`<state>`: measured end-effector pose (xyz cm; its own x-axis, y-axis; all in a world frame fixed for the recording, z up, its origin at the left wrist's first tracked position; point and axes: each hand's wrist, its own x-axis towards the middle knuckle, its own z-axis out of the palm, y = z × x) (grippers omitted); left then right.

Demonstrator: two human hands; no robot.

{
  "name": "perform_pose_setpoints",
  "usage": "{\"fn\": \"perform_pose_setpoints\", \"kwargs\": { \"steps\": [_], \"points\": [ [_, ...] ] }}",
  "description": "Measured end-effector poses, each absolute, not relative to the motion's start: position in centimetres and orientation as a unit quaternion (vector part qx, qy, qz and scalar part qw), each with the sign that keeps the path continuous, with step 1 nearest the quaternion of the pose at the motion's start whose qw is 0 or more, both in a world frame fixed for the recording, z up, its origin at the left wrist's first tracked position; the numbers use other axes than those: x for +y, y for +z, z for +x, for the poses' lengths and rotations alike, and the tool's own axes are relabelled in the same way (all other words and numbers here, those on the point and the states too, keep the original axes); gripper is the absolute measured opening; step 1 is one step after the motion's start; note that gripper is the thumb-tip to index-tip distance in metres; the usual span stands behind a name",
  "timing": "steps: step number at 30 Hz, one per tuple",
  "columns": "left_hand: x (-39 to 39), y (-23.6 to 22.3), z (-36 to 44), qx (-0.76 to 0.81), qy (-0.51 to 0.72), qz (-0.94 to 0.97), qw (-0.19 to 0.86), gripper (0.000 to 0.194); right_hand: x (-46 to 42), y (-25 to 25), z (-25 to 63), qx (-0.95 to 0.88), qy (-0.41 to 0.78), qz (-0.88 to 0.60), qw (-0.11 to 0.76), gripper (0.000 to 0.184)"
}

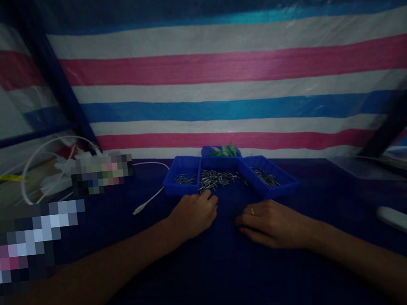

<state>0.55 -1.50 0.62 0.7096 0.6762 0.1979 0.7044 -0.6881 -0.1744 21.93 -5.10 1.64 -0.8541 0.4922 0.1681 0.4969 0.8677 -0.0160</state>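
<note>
A heap of thin silvery metal pins (pixel 219 178), perhaps rivets or nails, lies loose on the dark blue table between blue plastic trays. My left hand (pixel 194 214) is at the near left edge of this heap, its fingers curled together; whatever they may pinch is hidden. My right hand (pixel 272 223), with a ring on one finger, rests on the table in front of the right tray (pixel 276 189), fingers loosely stretched and thumb apart, with nothing visible in it. More pins lie in the right tray and in the left tray (pixel 181 189). Behind the heap, a third tray (pixel 221 161) holds green-tinted plastic wrapping (pixel 227 150).
A white cable (pixel 149 202) with a plug end lies left of the trays. Tangled white cords (pixel 24 176) are farther left, beside blurred-out areas. A white rounded object (pixel 400 220) sits at the right. Striped plastic sheeting (pixel 238 66) hangs behind the table between dark posts.
</note>
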Motion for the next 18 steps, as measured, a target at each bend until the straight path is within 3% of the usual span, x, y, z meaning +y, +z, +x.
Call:
{"fn": "perform_pose_setpoints", "kwargs": {
  "steps": [18],
  "points": [
    [-1.63,0.87,0.2,-0.377,-0.066,-0.92,0.082,0.011,-5.26,1.82,21.82,-0.954,0.011,-0.287,0.083,0.019]
  ]
}}
